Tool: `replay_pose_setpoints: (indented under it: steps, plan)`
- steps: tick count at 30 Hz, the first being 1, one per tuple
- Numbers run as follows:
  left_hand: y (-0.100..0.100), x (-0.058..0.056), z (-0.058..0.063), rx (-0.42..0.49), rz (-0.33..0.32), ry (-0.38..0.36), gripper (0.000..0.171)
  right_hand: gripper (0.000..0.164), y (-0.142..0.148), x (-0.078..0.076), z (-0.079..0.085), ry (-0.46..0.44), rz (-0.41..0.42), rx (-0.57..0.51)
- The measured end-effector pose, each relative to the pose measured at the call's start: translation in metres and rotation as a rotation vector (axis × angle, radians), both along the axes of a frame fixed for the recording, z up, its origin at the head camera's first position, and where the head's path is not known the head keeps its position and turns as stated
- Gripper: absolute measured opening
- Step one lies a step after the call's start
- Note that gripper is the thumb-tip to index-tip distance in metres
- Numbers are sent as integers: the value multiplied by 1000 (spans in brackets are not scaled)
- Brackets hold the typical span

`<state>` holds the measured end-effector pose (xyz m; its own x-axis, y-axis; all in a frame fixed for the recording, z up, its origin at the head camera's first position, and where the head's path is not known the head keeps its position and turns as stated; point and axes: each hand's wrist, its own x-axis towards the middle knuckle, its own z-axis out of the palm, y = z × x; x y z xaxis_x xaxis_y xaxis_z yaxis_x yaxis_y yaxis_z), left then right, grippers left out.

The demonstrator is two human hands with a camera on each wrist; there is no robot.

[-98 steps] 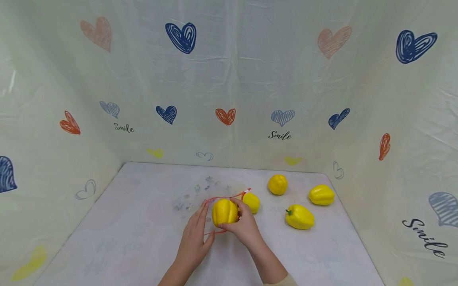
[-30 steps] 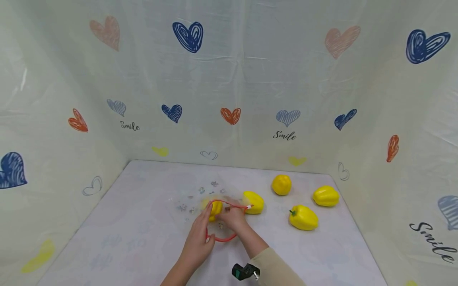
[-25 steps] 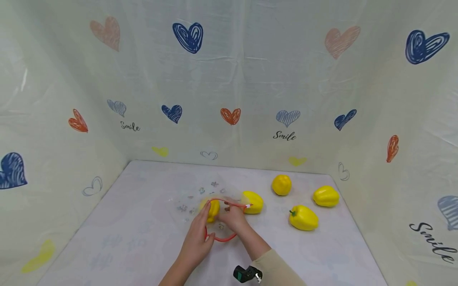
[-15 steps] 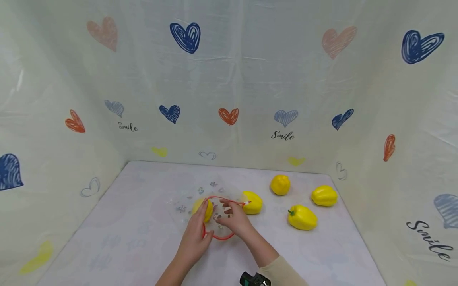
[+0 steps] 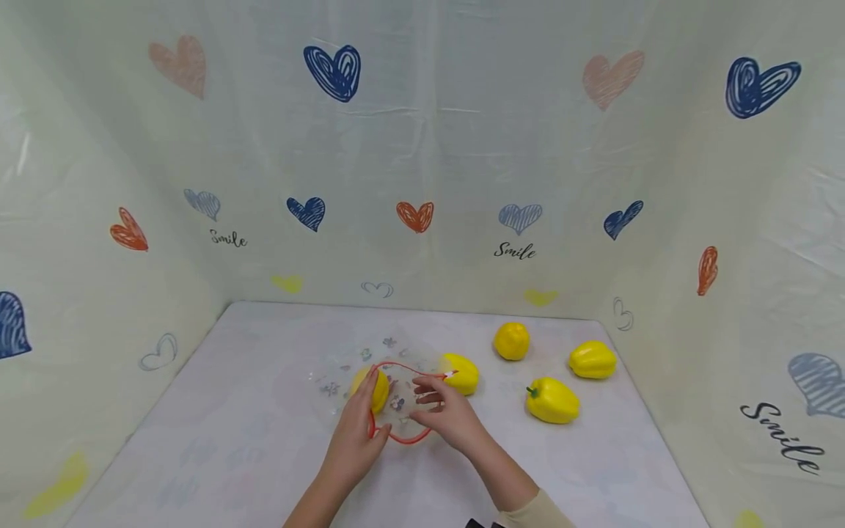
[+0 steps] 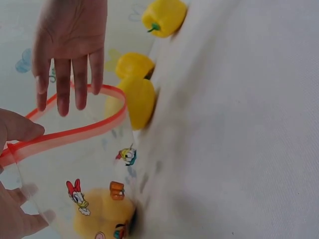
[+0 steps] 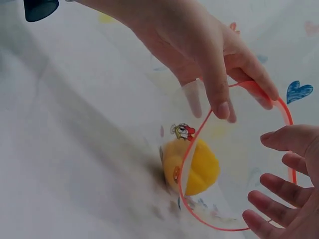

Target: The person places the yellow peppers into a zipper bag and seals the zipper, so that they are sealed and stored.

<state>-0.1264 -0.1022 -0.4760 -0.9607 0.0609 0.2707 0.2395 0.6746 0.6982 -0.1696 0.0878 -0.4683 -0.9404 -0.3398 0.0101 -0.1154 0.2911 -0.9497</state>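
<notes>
**Clear, red-rimmed plastic bag (image 6: 75, 133) with a yellow bell pepper (image 7: 204, 167) inside**

A pale curtain (image 5: 462, 169) printed with hearts fills the upper frame. Below it spreads a whitish table (image 5: 594, 469), the bag near its middle. From lower centre, the left hand (image 5: 353, 436) pinches the bag's rim, thumb against fingers. To its right, the right hand (image 5: 452, 418) is at the bag's mouth, fingers apart and loosely bent, holding nothing. The bagged pepper sits just beside the left hand's fingers. Right of the bag I see four more: a near pepper (image 5: 465, 375) partly behind the rim, a back pepper (image 5: 511, 341), a far-right pepper (image 5: 593, 359) and a green-stemmed pepper (image 5: 553, 400). Tiny cartoon figures (image 6: 77, 196) dot the plastic.
</notes>
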Motion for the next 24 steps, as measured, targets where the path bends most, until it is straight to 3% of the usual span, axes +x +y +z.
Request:
replay_pose_setpoints:
  steps: [4,12,17,24]
  plan:
    - [-1,-1,0,-3,5,-27,92,47,13,3,2,56,-46,-31]
    - [-4,-4,1,-15,23,-43,91,36,35,-2,3,112,-217,-96]
    - [-4,-4,2,3,29,-82,91,34,47,-13,-2,111,-300,-85]
    - [-3,-3,2,15,34,-107,91,39,58,-28,-20,66,-381,-19]
